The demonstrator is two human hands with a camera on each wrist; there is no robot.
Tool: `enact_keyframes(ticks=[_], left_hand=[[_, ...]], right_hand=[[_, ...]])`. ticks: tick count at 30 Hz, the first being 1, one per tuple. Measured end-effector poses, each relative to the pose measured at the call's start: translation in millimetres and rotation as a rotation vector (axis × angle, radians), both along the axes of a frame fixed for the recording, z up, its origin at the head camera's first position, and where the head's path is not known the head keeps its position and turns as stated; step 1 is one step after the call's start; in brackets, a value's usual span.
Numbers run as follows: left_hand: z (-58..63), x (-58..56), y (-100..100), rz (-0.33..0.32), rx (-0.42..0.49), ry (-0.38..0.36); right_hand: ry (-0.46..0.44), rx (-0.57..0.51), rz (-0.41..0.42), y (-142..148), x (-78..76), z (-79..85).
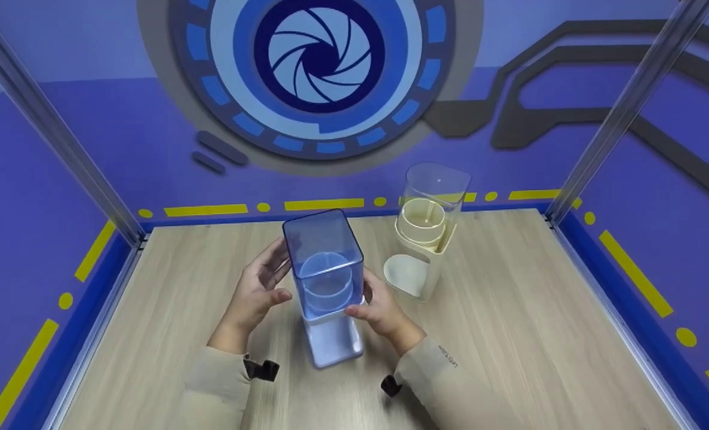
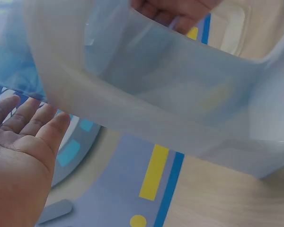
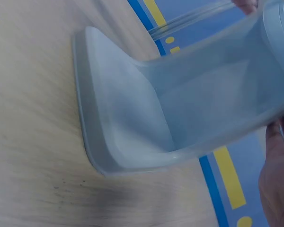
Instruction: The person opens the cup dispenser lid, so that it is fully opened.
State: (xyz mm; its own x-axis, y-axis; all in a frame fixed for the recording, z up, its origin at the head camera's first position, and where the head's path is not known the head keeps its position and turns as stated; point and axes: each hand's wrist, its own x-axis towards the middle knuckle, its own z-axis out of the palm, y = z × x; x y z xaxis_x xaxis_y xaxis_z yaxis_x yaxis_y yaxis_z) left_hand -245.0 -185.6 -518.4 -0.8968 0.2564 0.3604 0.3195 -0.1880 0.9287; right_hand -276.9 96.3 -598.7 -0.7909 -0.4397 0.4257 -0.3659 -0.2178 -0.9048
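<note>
Gripping the blue dispenser, between the 2 hands, the right hand could let it slip or tip leftward: the left hand, loose-fingered beside it, may give little support.

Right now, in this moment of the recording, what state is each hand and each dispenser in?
Left hand: open, fingers extended beside the blue-topped dispenser.
Right hand: gripping the blue-topped dispenser's right side, thumb at front.
Blue-topped dispenser: top upward, in the right hand's grip; table contact unclear.
Cream dispenser: standing upright on the table, untouched.
</note>
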Motion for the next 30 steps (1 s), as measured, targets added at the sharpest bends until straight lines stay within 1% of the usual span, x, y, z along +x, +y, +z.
enact_keyframes(ticks=[4, 10, 14, 17, 21, 24, 26, 28, 30], left_hand=[[7.1, 1.7, 2.3, 0.002, -0.001, 0.013], [14.5, 4.0, 9.3, -0.001, -0.049, 0.014], [19.2, 3.9, 12.1, 0.026, -0.077, 0.008], [20.8, 4.4, 12.6, 0.052, -0.081, 0.001], [20.4, 7.8, 12.5, 0.091, -0.096, 0.001], [19.1, 12.1, 11.7, 0.143, -0.111, 0.009], [18.6, 15.2, 11.0, 0.182, -0.122, 0.018], [18.3, 18.0, 10.4, 0.219, -0.138, 0.029], [18.0, 20.5, 9.8, 0.247, -0.150, 0.045]], right_hand=[[-0.057, -0.064, 0.082, 4.5, -5.9, -5.1], [-0.088, -0.041, 0.120, 16.3, -11.4, -7.8], [-0.113, -0.019, 0.161, 21.1, -13.3, -4.0], [-0.128, -0.005, 0.171, 23.7, -12.5, 0.4], [-0.137, -0.003, 0.156, 26.8, -7.5, 5.0], [-0.126, -0.032, 0.153, 27.0, -2.5, 8.1], [-0.104, -0.062, 0.135, 26.0, 1.2, 11.8], [-0.089, -0.097, 0.091, 24.5, 6.1, 17.2], [-0.069, -0.125, 0.017, 22.0, 12.2, 24.7]])
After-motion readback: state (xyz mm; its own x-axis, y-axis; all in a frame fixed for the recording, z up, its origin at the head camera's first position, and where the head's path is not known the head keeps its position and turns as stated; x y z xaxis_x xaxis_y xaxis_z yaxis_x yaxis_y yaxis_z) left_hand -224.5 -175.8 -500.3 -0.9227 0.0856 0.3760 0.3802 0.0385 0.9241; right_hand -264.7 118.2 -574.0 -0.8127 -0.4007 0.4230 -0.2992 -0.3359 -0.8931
